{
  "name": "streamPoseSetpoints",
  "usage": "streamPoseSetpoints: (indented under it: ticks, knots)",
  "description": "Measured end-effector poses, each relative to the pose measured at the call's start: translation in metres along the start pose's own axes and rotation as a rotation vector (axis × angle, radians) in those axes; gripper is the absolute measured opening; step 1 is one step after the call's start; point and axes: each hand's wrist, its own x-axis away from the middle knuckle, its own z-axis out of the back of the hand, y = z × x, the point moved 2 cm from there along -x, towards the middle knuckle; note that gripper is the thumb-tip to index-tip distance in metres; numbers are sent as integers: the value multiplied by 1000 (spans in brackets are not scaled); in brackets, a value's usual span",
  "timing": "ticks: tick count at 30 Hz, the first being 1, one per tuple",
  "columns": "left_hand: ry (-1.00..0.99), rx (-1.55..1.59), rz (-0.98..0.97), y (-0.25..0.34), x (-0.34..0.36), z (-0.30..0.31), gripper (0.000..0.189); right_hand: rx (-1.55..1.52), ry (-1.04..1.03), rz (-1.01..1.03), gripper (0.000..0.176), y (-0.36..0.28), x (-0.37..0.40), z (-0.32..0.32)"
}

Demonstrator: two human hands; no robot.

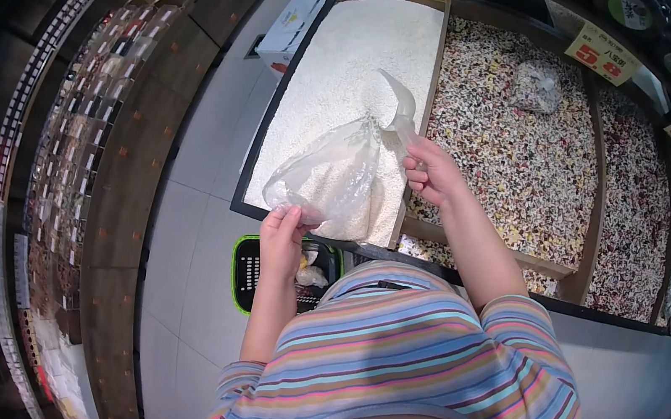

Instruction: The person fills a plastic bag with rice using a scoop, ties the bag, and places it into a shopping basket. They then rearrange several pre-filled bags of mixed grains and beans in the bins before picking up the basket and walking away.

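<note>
My left hand [285, 232] pinches the near edge of a clear plastic bag [331, 166], which lies spread over the white rice [348, 50] in a bin. In my right hand [435, 172] is the handle of a translucent plastic scoop [402, 106]. Its curved blade points away and to the left, over the rice just beyond the bag's far end. White grains show through and around the bag near its right side.
To the right stands a bin of mixed grains [514, 140] with a small bag [536, 88] on it and price signs [602, 54] behind. A green-rimmed black basket [245, 274] sits on the floor below my left arm. Shelves of packaged goods [78, 133] line the left.
</note>
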Motion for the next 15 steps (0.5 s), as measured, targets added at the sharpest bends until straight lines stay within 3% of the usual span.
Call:
streamPoseSetpoints:
  ticks: [3,6,9,15]
  knots:
    - [8,16,15,4,3,-6,15,133,5,34,19,1,-1,-2]
    - [12,18,28,1,5,-4,15,-118,49,18,20,3,-10,7]
    - [18,14,21,1,6,-1,15,-527,-41,-60,21,6,-15,21]
    - [6,-18,-1,3,4,0,18,-670,-167,-83,22,9,-9,31]
